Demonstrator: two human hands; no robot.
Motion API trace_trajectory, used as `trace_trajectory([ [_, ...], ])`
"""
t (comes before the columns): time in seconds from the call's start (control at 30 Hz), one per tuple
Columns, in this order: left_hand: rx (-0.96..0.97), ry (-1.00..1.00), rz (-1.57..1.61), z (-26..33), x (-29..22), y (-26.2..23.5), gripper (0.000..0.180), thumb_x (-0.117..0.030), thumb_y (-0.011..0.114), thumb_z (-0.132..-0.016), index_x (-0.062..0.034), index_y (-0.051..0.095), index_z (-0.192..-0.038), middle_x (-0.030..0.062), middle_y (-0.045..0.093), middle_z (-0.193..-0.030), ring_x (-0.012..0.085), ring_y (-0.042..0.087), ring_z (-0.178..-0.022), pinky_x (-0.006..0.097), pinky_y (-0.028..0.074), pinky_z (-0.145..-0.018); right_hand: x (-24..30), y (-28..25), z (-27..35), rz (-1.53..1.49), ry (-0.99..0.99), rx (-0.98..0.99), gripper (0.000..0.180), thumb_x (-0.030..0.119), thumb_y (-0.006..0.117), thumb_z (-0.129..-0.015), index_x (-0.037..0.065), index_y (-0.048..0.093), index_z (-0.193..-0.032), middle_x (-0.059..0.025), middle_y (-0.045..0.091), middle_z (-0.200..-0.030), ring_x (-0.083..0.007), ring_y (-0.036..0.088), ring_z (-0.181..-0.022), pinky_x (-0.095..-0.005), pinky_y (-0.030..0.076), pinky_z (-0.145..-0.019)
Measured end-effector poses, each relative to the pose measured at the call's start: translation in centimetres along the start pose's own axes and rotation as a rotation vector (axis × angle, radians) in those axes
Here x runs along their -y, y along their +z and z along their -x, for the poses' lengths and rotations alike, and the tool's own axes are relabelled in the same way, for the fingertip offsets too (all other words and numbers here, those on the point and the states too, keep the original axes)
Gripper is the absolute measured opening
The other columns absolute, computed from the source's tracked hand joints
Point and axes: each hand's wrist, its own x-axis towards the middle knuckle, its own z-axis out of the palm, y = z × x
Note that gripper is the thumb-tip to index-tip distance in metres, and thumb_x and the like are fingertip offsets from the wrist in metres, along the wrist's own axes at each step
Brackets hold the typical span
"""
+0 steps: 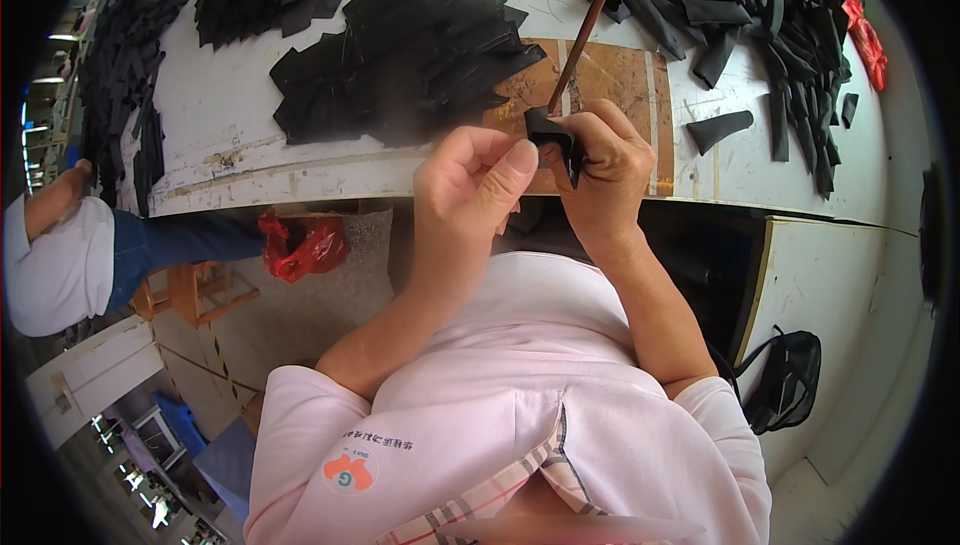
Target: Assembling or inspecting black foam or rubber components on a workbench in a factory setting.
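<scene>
In front of my chest, both hands are at a small folded black fabric piece (548, 131). The fingers of my right hand (608, 163) are curled round its right side. On the other side, the thumb and fingers of my left hand (472, 183) pinch its left edge. A slim brown stick (582, 40) slants up and away from the piece; its lower end is hidden there, and I cannot tell whether it goes into the fabric. Beyond my left hand lies a broad heap of flat black fabric pieces (400, 60).
Rolled black pieces (775, 35) pile up at the right of the white table (225, 130), with a single one (720, 131) nearer. A worn brown board (640, 95) lies under my hands. At left are a red plastic bag (305, 247), a wooden stool (205, 290) and another person (65, 255).
</scene>
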Motion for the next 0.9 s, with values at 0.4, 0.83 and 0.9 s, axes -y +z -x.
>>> trace_trajectory([
  [0.4,0.01,-0.284,0.293,-1.4,0.7,-0.3,0.008,-0.008,0.052,-0.079,-0.0008,0.055,-0.083,0.0044,0.057,-0.07,0.0071,0.05,-0.053,0.018,0.034,-0.04,-1.8,0.0,0.4,0.466,-0.394,-0.038,0.015,0.006,0.06,-0.052,0.005,0.051,-0.064,-0.0038,0.04,-0.065,-0.0187,0.045,-0.058,-0.0301,0.038,-0.047],
  [0.83,-0.048,0.209,-0.131,-1.3,2.2,0.9,0.003,-0.001,0.057,-0.08,0.0012,0.055,-0.08,0.0,0.055,-0.066,0.0029,0.047,-0.052,0.015,0.037,-0.044,0.8,-1.9,0.5,-0.358,0.241,0.271,0.028,0.02,0.07,-0.069,0.002,0.061,-0.088,-0.0062,0.057,-0.078,-0.0157,0.057,-0.065,-0.0251,0.045,-0.055],
  [0.9,-0.131,0.289,-0.35,-1.2,3.0,0.8,0.005,0.001,0.059,-0.076,-0.0003,0.056,-0.079,0.0024,0.056,-0.064,0.0058,0.052,-0.055,0.022,0.042,-0.049,0.5,-1.0,0.8,-0.377,0.221,0.186,0.017,0.01,0.068,-0.07,0.002,0.061,-0.083,-0.0076,0.056,-0.071,-0.0182,0.056,-0.058,-0.0266,0.045,-0.053],
])
